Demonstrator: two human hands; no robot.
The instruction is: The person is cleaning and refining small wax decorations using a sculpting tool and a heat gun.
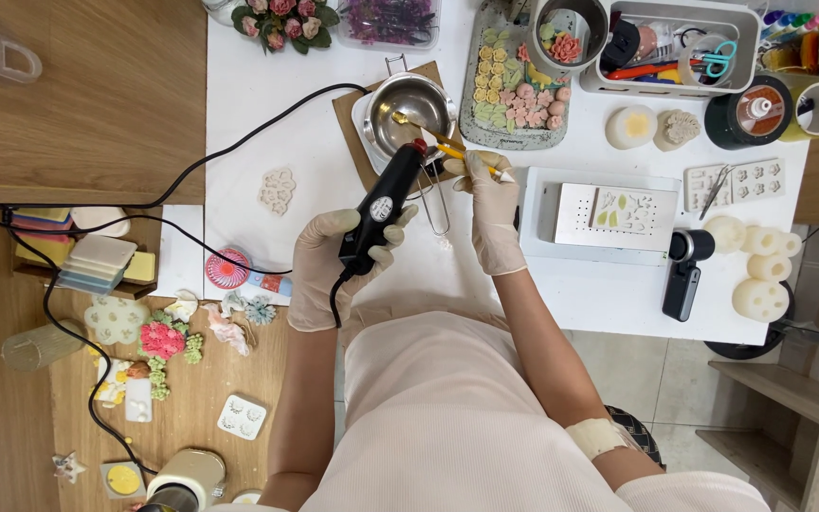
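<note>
Left hand (329, 270), nearest, has a closed grip on a black heat tool (383, 204) aimed at the steel pot (414, 114) beyond. Right hand (493, 223) pinches a yellow-handled tool (443, 144) over the pot; the hot nozzle, close to that glove, could burn it, and the cable (239, 142) trailing left across the worktop (305, 142) could snag.

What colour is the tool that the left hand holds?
Black, with a small pale label; the heat tool is in the left hand, seen in the head view.

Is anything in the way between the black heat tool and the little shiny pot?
Nothing visible blocks it. The gloved left hand holds the black corded heat tool, whose tip sits at the rim of the small silver metal pot. Only the yellow-handled stick, held by the gloved right hand, reaches in beside it.
</note>
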